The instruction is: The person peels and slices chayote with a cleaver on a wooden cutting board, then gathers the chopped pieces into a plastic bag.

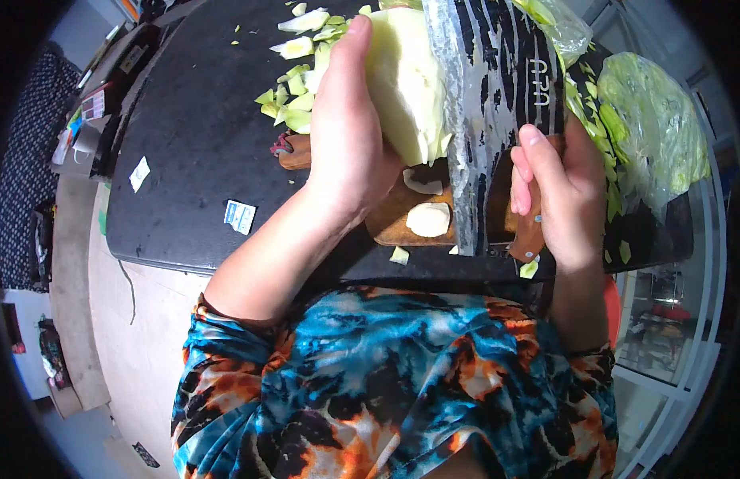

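Note:
A pale green cabbage (pixel 406 84) stands over a wooden cutting board (pixel 390 227), with my left hand (pixel 346 128) wrapped against its left side. My right hand (pixel 565 184) grips the wooden handle of a wide dark cleaver (pixel 506 96), whose blade is streaked with wet whitish marks. The blade's edge lies along the cabbage's right side; whether it has cut in, I cannot tell. A round pale slice (pixel 429 219) and a thin curved piece (pixel 422 182) lie on the board. Cut green pieces (pixel 298 104) are scattered left of the cabbage.
The black table (pixel 194 144) holds a small blue-and-white packet (pixel 239 216) and a white scrap (pixel 139 174). Clear plastic bags with greens (pixel 653 128) lie at the right, beside more loose leaf pieces. A white cup (pixel 87 140) stands beyond the table's left side.

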A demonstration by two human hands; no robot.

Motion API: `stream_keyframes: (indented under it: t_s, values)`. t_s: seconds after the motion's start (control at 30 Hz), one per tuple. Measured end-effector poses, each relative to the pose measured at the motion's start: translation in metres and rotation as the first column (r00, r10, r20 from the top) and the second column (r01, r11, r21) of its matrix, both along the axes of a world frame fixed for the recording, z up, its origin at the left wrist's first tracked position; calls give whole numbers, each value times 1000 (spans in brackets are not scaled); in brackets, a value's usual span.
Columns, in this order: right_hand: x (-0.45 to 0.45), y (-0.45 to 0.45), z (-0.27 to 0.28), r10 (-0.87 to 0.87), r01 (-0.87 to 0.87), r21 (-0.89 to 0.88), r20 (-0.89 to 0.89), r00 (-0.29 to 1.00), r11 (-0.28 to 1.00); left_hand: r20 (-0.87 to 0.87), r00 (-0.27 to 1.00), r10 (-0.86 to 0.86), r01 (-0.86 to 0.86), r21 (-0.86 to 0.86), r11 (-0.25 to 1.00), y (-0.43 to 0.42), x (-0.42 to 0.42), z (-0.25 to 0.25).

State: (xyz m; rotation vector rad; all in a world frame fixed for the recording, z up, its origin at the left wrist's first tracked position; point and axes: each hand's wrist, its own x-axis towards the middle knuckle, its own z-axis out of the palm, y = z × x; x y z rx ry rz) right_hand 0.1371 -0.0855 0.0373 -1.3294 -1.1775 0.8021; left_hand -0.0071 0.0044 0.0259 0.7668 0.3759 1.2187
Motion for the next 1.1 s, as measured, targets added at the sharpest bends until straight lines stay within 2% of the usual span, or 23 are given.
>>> stream_keyframes:
  t_s: [0.07,0.17,0.37,0.4,0.5,0.6,0.7,0.83,0.93,1.1]
  values:
    - [3,1,-1,16,-16,-6,-13,1000,1000,-8,999,-35,35,-39,999,2,-2,-2]
    - [1,2,-2,14,-14,-19,31,999,1000,-19,1000,-5,5,-6,1000,3,-1,-6]
    - [-9,4,-14,-3,4,11,-96,995,1000,109,992,58,-53,-41,998,0,6,-12]
    - [-9,4,-16,10,-4,36,-169,986,999,107,992,61,-56,-50,997,0,6,-14]
    - [-5,5,-17,32,-31,10,-187,982,999,83,995,48,-43,-65,997,3,6,-14]
    - [2,5,-12,41,-41,-43,-1,999,998,51,999,15,-11,-71,997,5,3,-13]
    - [-8,6,-15,17,-17,-2,-138,990,1000,94,995,23,-18,-59,998,6,5,-16]
    - [-14,7,-20,21,-16,30,-163,986,999,106,991,81,-76,-42,996,4,5,-18]
    - [-4,4,-16,31,-31,6,-58,998,1000,47,995,87,-86,-31,996,6,5,-19]
    - [5,2,-5,40,-39,-47,8,999,998,-26,999,43,-43,22,999,8,3,-19]
